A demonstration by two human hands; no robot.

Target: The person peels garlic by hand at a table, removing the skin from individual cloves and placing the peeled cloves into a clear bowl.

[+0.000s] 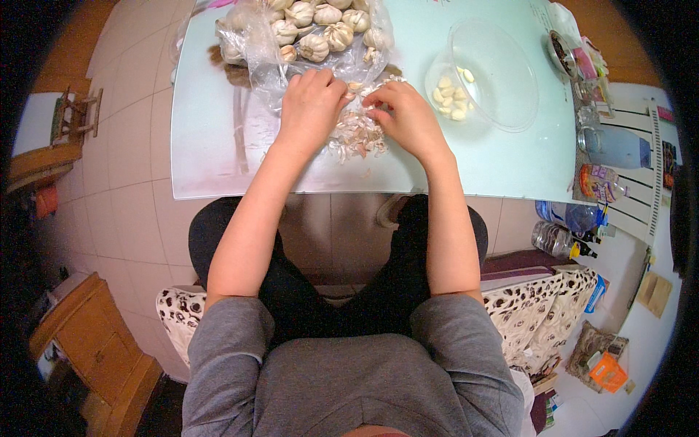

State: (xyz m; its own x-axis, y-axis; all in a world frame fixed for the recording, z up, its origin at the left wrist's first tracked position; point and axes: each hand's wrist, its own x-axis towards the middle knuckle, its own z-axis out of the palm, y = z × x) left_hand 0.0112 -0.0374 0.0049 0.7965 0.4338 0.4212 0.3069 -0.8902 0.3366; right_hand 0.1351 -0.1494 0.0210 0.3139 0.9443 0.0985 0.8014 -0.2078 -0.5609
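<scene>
My left hand (313, 105) is closed, its thumb and fingertips pinched at a small garlic clove (354, 87) over the table. Facing it, my right hand (408, 120) has curled fingers, with a gap between thumb and forefinger and nothing visible between them. Beneath both hands lies a loose pile of papery garlic skins (357, 136). Beyond my left hand, a clear plastic bag (263, 69) lies open, full of whole garlic bulbs (314, 48). To the right of my right hand, a clear plastic bowl (510, 80) stands near several pale peeled garlic cloves (453, 98), seen through clear plastic.
The glass-topped table (510, 164) ends just in front of my lap. Along its right side stand a dark-filled dish (562, 54), a large bluish bottle (615, 146) and other bottles. A spotted cushion (531, 313) is behind me; a wooden cabinet (95, 342) stands at left.
</scene>
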